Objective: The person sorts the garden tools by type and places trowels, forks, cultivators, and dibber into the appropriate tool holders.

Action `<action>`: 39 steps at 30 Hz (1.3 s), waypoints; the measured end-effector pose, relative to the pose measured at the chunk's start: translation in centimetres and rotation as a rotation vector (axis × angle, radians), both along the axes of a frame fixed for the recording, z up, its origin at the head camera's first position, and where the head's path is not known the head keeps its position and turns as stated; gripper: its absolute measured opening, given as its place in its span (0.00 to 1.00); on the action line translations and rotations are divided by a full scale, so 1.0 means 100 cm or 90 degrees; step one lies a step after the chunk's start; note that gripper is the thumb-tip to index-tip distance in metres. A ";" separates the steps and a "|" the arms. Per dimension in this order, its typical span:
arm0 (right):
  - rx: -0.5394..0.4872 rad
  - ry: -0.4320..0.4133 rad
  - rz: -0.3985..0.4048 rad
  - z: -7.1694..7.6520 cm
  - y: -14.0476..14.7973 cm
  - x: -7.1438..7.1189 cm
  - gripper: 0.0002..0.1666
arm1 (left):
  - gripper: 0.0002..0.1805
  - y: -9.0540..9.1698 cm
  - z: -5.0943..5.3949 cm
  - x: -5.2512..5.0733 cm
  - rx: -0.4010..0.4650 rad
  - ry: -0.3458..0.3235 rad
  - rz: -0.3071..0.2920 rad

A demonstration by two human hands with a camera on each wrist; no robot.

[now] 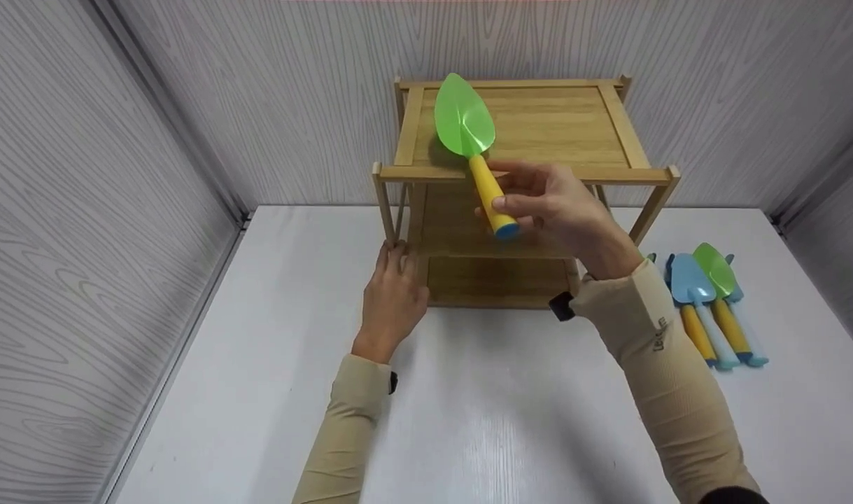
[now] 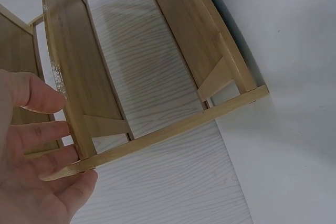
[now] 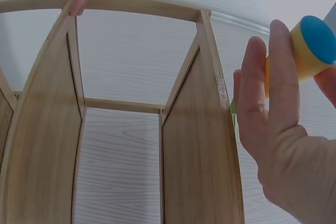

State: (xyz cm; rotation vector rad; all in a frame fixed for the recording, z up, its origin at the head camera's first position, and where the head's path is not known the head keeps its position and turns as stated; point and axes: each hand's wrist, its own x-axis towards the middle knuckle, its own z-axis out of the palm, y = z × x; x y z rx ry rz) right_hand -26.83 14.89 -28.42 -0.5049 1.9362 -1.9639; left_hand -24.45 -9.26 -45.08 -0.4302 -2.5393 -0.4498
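A garden trowel with a green blade and yellow handle (image 1: 488,189) is held in my right hand (image 1: 566,210), thumb and fingers around the handle. Its blade points away, above the top board of a wooden shelf rack (image 1: 552,126). In the right wrist view, the blue handle end (image 3: 318,38) sticks out beside the fingers; most of the blade is hidden. My left hand (image 1: 396,294) holds the rack's left front post lower down. The left wrist view shows its fingers (image 2: 47,129) on both sides of the post, the thumb by a board edge.
Several blue and green trowels with yellow or light blue handles (image 1: 727,325) lie together on the white table (image 1: 314,280), right of the rack. Lower boards (image 1: 496,280) sit beneath the rack's top. Wood-patterned grey walls (image 1: 293,105) enclose the back and sides.
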 end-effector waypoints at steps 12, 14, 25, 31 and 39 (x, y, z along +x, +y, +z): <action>0.007 0.005 -0.048 0.012 -0.017 -0.015 0.32 | 0.24 -0.003 -0.001 -0.002 -0.006 0.027 0.001; 0.013 0.001 -0.055 0.014 -0.020 -0.018 0.32 | 0.23 -0.002 -0.002 -0.003 -0.006 0.033 -0.001; -0.027 -0.074 -0.099 0.031 -0.042 -0.044 0.30 | 0.25 -0.002 -0.003 -0.002 0.001 0.047 0.006; -0.023 -0.095 -0.108 0.031 -0.054 -0.054 0.29 | 0.24 0.000 -0.003 0.001 0.014 0.054 0.010; -0.049 -0.117 -0.123 0.028 -0.057 -0.061 0.28 | 0.24 0.004 -0.002 0.002 0.010 0.040 0.019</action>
